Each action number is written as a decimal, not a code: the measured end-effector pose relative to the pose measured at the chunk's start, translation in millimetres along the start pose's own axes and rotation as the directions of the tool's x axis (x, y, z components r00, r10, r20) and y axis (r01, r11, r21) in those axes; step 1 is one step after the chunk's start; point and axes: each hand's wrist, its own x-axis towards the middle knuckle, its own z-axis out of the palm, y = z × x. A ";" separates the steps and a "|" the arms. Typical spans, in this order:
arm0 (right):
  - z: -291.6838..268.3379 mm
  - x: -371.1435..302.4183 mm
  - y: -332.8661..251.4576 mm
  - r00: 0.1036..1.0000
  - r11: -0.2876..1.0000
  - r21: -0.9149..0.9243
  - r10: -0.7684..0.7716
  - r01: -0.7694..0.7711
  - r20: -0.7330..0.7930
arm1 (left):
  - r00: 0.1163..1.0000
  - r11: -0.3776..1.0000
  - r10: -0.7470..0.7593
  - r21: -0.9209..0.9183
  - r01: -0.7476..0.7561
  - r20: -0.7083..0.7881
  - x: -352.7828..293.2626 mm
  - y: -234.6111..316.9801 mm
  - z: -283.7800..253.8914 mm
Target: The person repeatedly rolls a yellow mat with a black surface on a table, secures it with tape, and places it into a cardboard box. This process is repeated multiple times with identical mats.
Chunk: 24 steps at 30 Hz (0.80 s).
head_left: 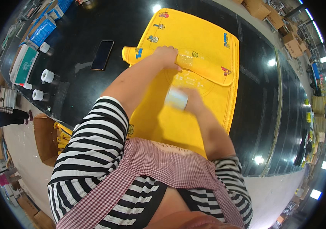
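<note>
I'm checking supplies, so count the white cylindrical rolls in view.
4: a far roll, a middle roll and a near roll on the left side of the glossy black table, and a motion-blurred roll in the right hand. Others may be hidden.

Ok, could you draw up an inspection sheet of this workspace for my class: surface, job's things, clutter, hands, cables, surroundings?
Surface: glossy black table with bright reflections and some pale marks.
Job's things: rolled yellow mat lying on flat yellow matting; a whitish roll, motion-blurred.
Clutter: dark phone, three white rolls, small red-tipped bottle, green-and-white box, blue boxes.
Hands: left hand on the rolled yellow mat; right hand holding the whitish roll, its grip blurred.
Cables: nothing seen.
Surroundings: open carton with yellow items beside the table, another person at far left, brown cartons at upper right.
</note>
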 end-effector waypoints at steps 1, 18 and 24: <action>23.2 -33.5 3.0 0.995 0.996 0.031 -0.087 0.086 0.050 | 0.999 0.998 -0.011 -0.054 0.013 0.035 -5.9 8.0 -14.2; -61.9 -387.2 183.7 0.139 0.072 0.750 0.990 -0.658 0.027 | 0.091 0.263 -0.962 -0.964 0.037 -0.259 -480.1 -169.9 60.6; -55.4 -384.8 152.5 0.279 0.607 0.139 0.541 -0.782 -0.793 | -0.273 -0.039 -0.930 -0.672 0.739 -0.246 -571.5 -269.1 158.8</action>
